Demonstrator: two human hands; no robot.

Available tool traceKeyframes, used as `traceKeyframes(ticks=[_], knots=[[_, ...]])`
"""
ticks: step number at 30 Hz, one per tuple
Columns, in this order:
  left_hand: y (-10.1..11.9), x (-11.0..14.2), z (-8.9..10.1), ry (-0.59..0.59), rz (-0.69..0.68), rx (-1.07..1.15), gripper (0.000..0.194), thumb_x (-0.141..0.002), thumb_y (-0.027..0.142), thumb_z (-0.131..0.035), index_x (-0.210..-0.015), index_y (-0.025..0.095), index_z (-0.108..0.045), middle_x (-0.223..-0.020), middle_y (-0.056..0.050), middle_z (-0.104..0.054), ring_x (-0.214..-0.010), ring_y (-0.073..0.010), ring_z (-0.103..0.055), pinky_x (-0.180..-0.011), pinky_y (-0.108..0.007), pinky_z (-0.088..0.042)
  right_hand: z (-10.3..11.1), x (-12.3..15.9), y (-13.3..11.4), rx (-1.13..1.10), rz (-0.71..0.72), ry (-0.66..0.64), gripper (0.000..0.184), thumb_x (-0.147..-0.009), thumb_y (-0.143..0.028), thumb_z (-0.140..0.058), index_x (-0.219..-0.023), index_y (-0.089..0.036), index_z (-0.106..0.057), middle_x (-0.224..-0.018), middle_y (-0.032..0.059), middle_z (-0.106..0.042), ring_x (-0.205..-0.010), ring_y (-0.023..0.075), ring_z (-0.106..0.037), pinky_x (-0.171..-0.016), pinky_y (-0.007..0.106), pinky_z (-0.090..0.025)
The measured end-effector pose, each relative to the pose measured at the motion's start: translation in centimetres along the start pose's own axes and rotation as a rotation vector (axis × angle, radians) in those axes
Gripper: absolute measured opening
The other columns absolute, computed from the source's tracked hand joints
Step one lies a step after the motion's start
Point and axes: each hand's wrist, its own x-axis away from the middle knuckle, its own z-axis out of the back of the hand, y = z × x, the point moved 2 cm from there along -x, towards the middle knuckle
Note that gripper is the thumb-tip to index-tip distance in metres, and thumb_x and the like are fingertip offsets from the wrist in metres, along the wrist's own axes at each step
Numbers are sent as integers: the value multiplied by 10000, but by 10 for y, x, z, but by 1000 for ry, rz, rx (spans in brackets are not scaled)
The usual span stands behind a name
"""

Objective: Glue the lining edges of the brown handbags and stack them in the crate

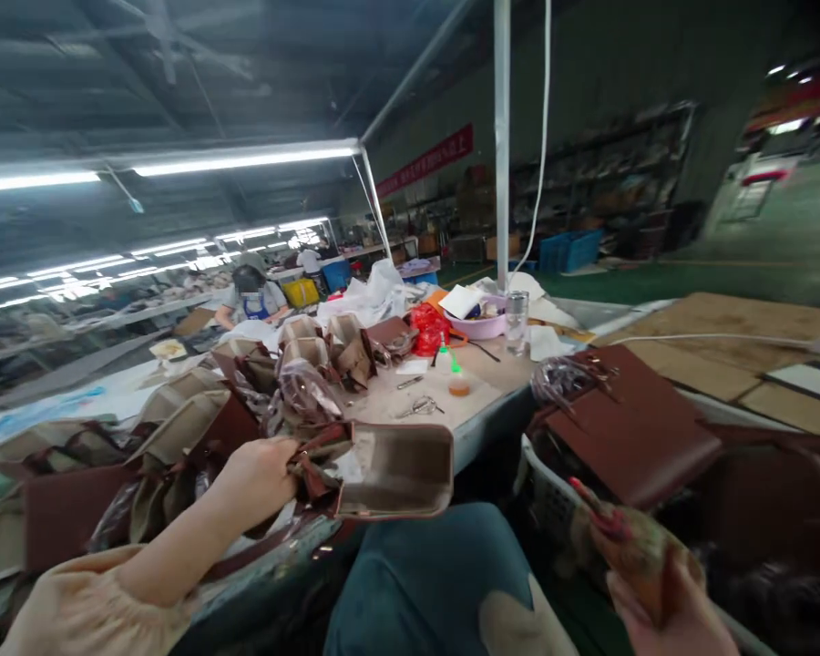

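Observation:
My left hand (261, 478) is closed on the edge of a brown bag (444, 474), by its straps. The bag lies tilted above my lap, with its mouth facing me and its beige lining showing. My right hand (670, 610), low at the right, grips a worn, stained brownish object with a red tip (639, 547); its exact kind is unclear. It points up and left, beside a light basket (550, 492). A large brown bag (635, 424) with a plastic-wrapped strap rests on that basket.
Several brown bags (68, 510) crowd the table at left. On the tabletop (482, 401) are a green-capped bottle (444, 357), metal tools (420, 407), a red plastic bag (429, 328), a pink basin (482, 325) and a clear jar (517, 319). A co-worker (250, 296) sits beyond.

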Motion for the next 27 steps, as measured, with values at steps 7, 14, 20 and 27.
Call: traceKeyframes(ticks=[7,14,20,27], knots=[[21,-3,-11,-59,-62,-180,201,-795,185,-412,-838,164,-608,-923,-137,-693,-908,-334,-683,-783,-425,-511,-7,26,-9,-29,-26,-3,378,-565,-372,-836,-887,-248,-683,-957,-15,-709,-608,118,-621,-351,160,-406],[29,-15,-7,-13,-48,-175,243,-791,192,-398,-839,146,-632,-900,-143,-693,-891,-344,-693,-759,-435,-528,13,20,-6,23,-1,-16,328,-650,-398,-784,-927,-247,-695,-985,18,-708,-624,127,-622,-362,157,-388],[33,-28,2,5,-42,-180,244,-763,193,-422,-841,139,-647,-895,-149,-693,-867,-352,-697,-716,-445,-544,14,20,-9,84,0,53,387,-598,-409,-826,-915,-238,-683,-926,30,-708,-567,123,-595,-369,172,-400],[31,-45,4,24,-32,-137,301,-767,210,-410,-820,115,-690,-863,-187,-707,-837,-390,-700,-673,-480,-555,31,6,-8,197,-13,56,529,-441,-467,-898,-862,-257,-656,-836,6,-699,-543,161,-603,-342,212,-422]])
